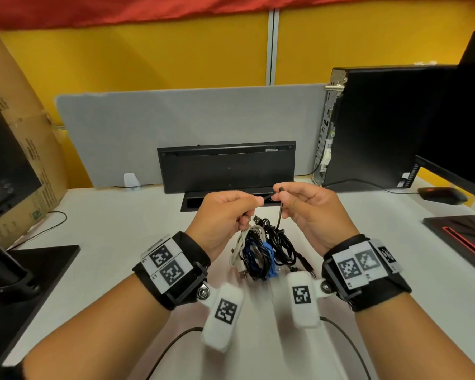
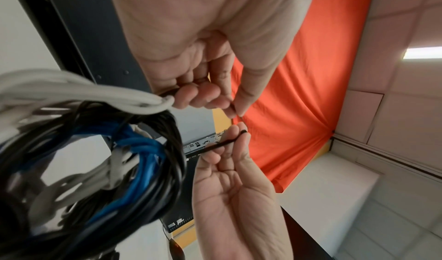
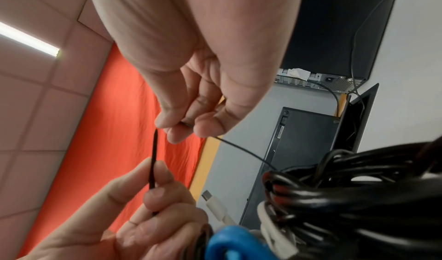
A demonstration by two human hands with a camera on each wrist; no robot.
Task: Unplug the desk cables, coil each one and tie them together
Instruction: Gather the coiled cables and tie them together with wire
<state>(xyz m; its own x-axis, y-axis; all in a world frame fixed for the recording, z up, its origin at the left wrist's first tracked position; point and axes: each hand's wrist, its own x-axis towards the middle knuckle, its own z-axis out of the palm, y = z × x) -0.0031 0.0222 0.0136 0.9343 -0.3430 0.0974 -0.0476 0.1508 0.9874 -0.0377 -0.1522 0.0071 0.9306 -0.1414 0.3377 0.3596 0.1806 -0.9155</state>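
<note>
Hanging below both hands over the white table (image 1: pixel 137 242), the bundle of coiled cables (image 1: pixel 261 250) looks gathered: black, white, blue. Tying appears underway, not finished. Left hand (image 1: pixel 222 215) and right hand (image 1: pixel 313 212) each pinch an end of the thin black tie (image 1: pixel 279 212).

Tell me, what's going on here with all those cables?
A person is bundling cables at a white desk. Both hands are raised above it: the left hand and the right hand each pinch an end of a thin black tie, which seems to run round a bundle of coiled cables, black, white and blue, hanging just below the hands. The coils look gathered already, and the tie does not look knotted yet. A computer tower stands at the back right.
</note>
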